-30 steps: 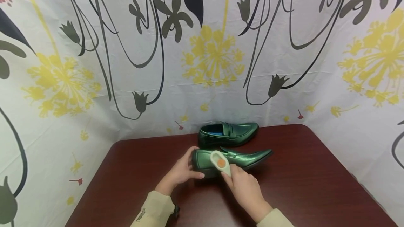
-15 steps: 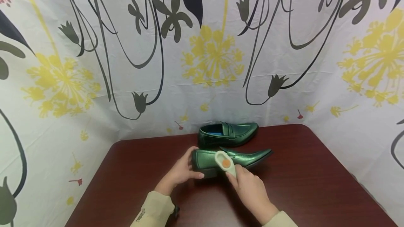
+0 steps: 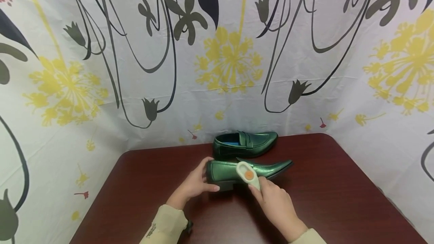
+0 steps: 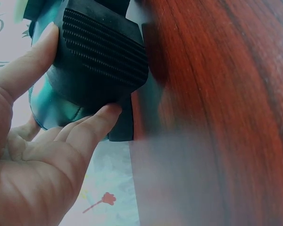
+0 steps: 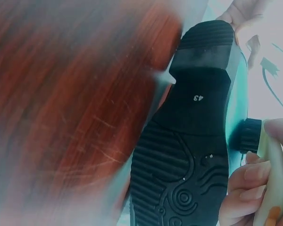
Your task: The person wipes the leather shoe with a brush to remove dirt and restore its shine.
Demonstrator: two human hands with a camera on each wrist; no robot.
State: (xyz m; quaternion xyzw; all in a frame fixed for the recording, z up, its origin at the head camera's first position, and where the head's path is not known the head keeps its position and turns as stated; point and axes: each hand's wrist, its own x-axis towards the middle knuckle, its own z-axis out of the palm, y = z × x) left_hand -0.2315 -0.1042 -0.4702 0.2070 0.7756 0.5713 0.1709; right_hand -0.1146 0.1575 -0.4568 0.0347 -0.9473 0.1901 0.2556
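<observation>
A shiny green loafer (image 3: 222, 170) is tipped so that its sole faces the person, toe pointing right. At its heel end my left hand (image 3: 194, 182) grips it, thumb on the near side; the ridged black heel (image 4: 104, 52) shows in the left wrist view. My right hand (image 3: 276, 202) holds a shoe brush (image 3: 246, 172) by its pale green handle with an orange spot. In the right wrist view, the dark bristles (image 5: 250, 136) meet the loafer's green side, and the patterned sole (image 5: 195, 108) faces the camera.
Just behind stands a second green loafer (image 3: 262, 144), upright with a blue insole, at the table's back edge. The dark red-brown wooden table (image 3: 339, 199) has rounded back corners. A floral cloth (image 3: 305, 40) hangs behind and along both sides.
My right hand has slid the brush rightward along the loafer's side, from near the heel toward the middle. The left hand and both loafers stay in place.
</observation>
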